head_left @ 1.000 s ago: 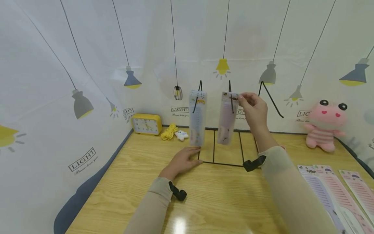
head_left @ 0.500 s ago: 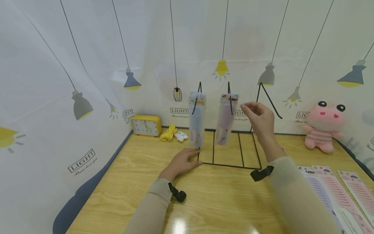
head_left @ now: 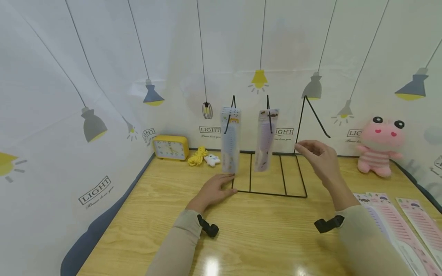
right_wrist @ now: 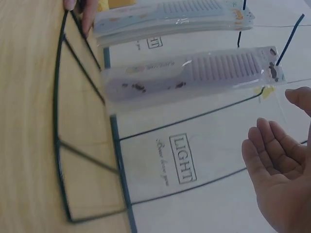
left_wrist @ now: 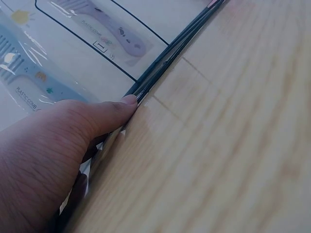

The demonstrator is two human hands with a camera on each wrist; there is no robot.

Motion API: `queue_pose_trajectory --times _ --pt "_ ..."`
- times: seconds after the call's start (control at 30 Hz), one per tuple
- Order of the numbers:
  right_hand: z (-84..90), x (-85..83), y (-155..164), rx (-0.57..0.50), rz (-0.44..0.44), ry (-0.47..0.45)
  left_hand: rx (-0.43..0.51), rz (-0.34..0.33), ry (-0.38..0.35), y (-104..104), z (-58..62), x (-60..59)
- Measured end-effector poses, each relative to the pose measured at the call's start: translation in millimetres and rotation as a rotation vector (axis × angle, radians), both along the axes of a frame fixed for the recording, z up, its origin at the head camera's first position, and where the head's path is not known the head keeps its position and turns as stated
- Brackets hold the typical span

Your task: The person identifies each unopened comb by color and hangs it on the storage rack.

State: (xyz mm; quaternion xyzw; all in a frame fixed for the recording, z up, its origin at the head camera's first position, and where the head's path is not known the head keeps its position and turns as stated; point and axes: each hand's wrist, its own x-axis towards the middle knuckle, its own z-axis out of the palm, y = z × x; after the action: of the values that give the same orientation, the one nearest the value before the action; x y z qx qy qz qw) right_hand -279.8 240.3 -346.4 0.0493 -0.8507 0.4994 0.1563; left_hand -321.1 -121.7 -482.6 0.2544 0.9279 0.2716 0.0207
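A black wire rack point(head_left: 272, 194) stands on the table, its base flat and its hooks raised. My left hand point(head_left: 215, 191) rests at the left front corner of the base; in the left wrist view its thumb point(left_wrist: 114, 115) presses the black wire. Several packaged blue combs point(head_left: 230, 142) hang as a stack on the left hook. One packaged purple comb point(head_left: 265, 140), also seen in the right wrist view point(right_wrist: 184, 75), hangs on the middle hook. My right hand point(head_left: 319, 163) is right of the purple comb, in front of the bare right hook point(head_left: 315, 115), fingers loosely bent and holding nothing.
More packaged combs point(head_left: 397, 218), purple and pink, lie on the table at the right. A pink plush toy point(head_left: 380, 149) sits behind them. At the back left are a yellow clock point(head_left: 170, 147), a yellow cord bundle point(head_left: 198, 156) and a small white figure point(head_left: 212, 159).
My right hand has let go of the purple comb's package and moved right and down, away from it. The comb now hangs by itself. My left hand stays at the rack's base.
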Motion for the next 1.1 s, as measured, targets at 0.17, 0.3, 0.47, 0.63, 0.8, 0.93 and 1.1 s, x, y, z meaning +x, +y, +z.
queue_pose_trajectory --times 0.17,0.3,0.47,0.63,0.8,0.93,1.1 --pt "-19.3 17.1 31.4 0.073 0.071 -0.091 0.005 -0.003 0.001 0.5 -1.2 0.0" --pt "-38.2 37.3 66.9 0.182 0.179 -0.18 0.002 -0.002 0.0 1.8 -3.6 -0.9" --pt "-61.5 61.5 110.5 0.264 0.17 -0.246 0.007 -0.002 0.004 1.3 -4.1 -1.8" --pt "-82.6 80.9 142.9 0.222 0.079 -0.276 0.004 -0.003 0.009 -1.8 -3.1 -3.3" --pt "-98.3 92.0 159.8 0.172 0.017 -0.231 -0.011 0.0 0.015 -4.1 -2.5 -3.8" --pt "-102.9 94.1 164.3 0.199 -0.059 -0.126 0.004 -0.002 0.019 -4.3 0.0 -2.9" --pt "-118.2 93.1 175.2 0.346 -0.121 -0.115 0.013 -0.013 0.022 0.3 1.0 -1.7"
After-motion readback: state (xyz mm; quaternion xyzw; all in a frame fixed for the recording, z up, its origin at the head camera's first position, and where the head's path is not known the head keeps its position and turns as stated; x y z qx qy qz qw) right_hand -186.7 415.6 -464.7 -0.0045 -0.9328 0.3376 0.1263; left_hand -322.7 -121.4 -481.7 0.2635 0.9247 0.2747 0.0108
